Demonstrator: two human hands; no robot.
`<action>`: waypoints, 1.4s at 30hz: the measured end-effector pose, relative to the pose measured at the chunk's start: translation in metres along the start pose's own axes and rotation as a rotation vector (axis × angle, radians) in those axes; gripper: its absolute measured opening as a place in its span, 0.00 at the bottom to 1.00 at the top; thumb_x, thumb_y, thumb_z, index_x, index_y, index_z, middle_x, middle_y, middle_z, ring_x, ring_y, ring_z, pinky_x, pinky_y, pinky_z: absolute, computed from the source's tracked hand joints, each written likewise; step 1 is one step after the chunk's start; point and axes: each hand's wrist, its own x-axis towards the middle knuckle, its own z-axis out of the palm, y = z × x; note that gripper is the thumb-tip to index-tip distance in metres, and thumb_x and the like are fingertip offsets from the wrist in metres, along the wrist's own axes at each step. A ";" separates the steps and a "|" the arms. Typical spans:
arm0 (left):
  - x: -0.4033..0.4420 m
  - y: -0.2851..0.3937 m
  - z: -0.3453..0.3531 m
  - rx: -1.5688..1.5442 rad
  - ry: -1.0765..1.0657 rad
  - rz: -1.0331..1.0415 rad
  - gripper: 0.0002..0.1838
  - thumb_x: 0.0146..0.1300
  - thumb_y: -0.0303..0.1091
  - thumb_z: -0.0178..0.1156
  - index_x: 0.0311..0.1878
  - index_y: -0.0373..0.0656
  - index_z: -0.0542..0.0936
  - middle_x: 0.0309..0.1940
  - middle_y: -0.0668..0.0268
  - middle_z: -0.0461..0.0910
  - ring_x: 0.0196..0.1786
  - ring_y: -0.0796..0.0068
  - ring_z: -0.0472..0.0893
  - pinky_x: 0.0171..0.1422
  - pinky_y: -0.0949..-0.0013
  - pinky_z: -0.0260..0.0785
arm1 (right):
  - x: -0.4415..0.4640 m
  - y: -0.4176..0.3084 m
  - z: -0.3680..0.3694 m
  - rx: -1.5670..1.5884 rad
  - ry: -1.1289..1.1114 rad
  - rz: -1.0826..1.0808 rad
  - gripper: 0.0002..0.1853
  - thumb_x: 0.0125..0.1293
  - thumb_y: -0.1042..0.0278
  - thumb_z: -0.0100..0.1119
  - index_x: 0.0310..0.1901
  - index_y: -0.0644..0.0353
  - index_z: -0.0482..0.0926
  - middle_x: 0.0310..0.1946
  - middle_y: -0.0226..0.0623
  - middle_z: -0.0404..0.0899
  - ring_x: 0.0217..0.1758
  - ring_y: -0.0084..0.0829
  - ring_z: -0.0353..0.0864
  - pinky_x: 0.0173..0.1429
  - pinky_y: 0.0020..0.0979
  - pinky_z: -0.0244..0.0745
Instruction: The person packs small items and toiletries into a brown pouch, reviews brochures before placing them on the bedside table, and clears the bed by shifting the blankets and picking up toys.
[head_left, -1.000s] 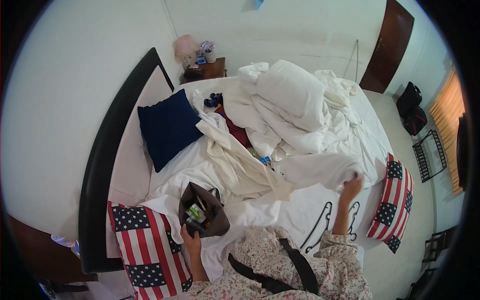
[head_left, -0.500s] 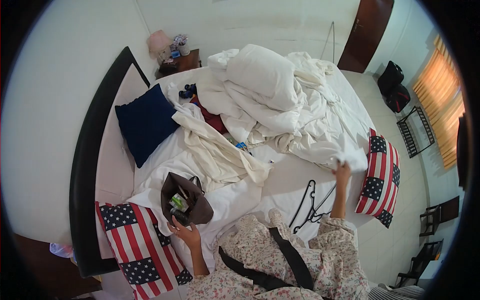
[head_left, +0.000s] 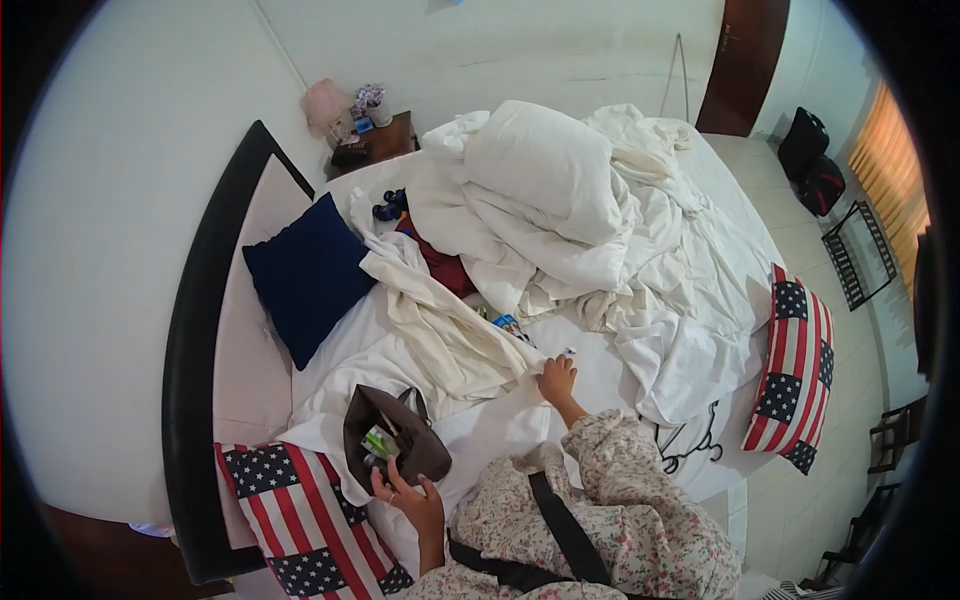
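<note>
My left hand [head_left: 412, 502] is at the near rim of a dark brown bag [head_left: 423, 452], fingers spread and fingertips by the opening. Inside the bag lies a green and white packet [head_left: 377, 443] among small items partly hidden. My right hand [head_left: 558, 381] reaches over the bed, fingers apart, at the end of a cream sheet [head_left: 440, 325]. Just beyond its fingertips is a tiny white object [head_left: 570, 351], too small to name. A crumpled white cloth [head_left: 675, 365] lies farther right, partly over black hangers [head_left: 690, 447].
A heaped white duvet [head_left: 545, 165] covers the far side of the bed. A navy pillow [head_left: 308, 280] leans near the headboard [head_left: 190, 400]. Flag-patterned pillows [head_left: 300, 510] lie at both ends. Blue packets [head_left: 512, 327] sit mid-bed; a nightstand [head_left: 385, 145] stands beyond.
My right hand has let go of the white cloth, which now lies on the bed over the hangers, and moved left to the cream sheet's end. My left hand has moved off a dark bottle.
</note>
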 end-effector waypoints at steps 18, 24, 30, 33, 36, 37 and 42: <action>0.101 -0.010 0.027 -0.584 -0.604 -0.450 0.18 0.57 0.30 0.56 0.51 0.36 0.79 0.51 0.58 0.79 0.49 0.68 0.80 0.53 0.66 0.72 | -0.155 -0.126 -0.203 0.904 -0.856 -1.359 0.14 0.67 0.67 0.60 0.50 0.65 0.75 0.50 0.44 0.75 0.59 0.42 0.72 0.62 0.36 0.67; 0.079 0.041 -0.009 -0.902 -0.593 -0.450 0.17 0.49 0.19 0.50 0.42 0.33 0.82 0.35 0.63 0.84 0.34 0.72 0.82 0.43 0.74 0.72 | -0.156 -0.099 -0.213 0.963 -0.088 -0.692 0.33 0.54 0.67 0.70 0.62 0.53 0.67 0.60 0.51 0.63 0.64 0.50 0.65 0.69 0.44 0.61; 0.068 0.059 -0.045 -0.952 -1.090 0.344 0.23 0.42 0.13 0.51 0.45 0.31 0.82 0.33 0.64 0.84 0.40 0.71 0.82 0.50 0.72 0.70 | -0.139 -0.072 -0.199 0.543 0.022 -1.042 0.30 0.49 0.73 0.69 0.57 0.52 0.75 0.63 0.46 0.68 0.68 0.54 0.63 0.70 0.48 0.60; 0.068 0.071 -0.055 -0.876 -1.055 0.464 0.19 0.46 0.17 0.58 0.44 0.33 0.83 0.51 0.58 0.78 0.56 0.61 0.76 0.62 0.66 0.62 | -0.143 -0.048 -0.227 0.874 -0.208 -0.779 0.21 0.52 0.73 0.66 0.51 0.59 0.79 0.49 0.43 0.81 0.52 0.39 0.81 0.57 0.35 0.73; 0.067 0.106 -0.089 -0.877 -1.075 0.412 0.19 0.54 0.21 0.61 0.51 0.40 0.82 0.64 0.58 0.68 0.69 0.62 0.64 0.71 0.61 0.52 | -0.143 -0.004 -0.282 0.980 -0.035 -0.696 0.26 0.50 0.74 0.67 0.55 0.61 0.76 0.41 0.42 0.84 0.43 0.38 0.85 0.50 0.33 0.76; 0.065 0.118 -0.093 -0.934 -1.069 0.371 0.21 0.55 0.21 0.60 0.54 0.41 0.80 0.64 0.58 0.67 0.69 0.62 0.64 0.72 0.60 0.52 | -0.145 0.014 -0.303 1.005 0.040 -0.584 0.27 0.51 0.73 0.68 0.55 0.62 0.76 0.40 0.41 0.84 0.43 0.36 0.84 0.51 0.33 0.76; 0.052 0.109 -0.059 -0.934 -1.119 0.243 0.26 0.60 0.23 0.58 0.63 0.46 0.74 0.65 0.61 0.67 0.70 0.64 0.64 0.71 0.59 0.56 | -0.112 0.156 -0.326 1.292 0.634 -0.095 0.23 0.58 0.73 0.63 0.56 0.69 0.75 0.49 0.40 0.80 0.51 0.30 0.79 0.55 0.29 0.74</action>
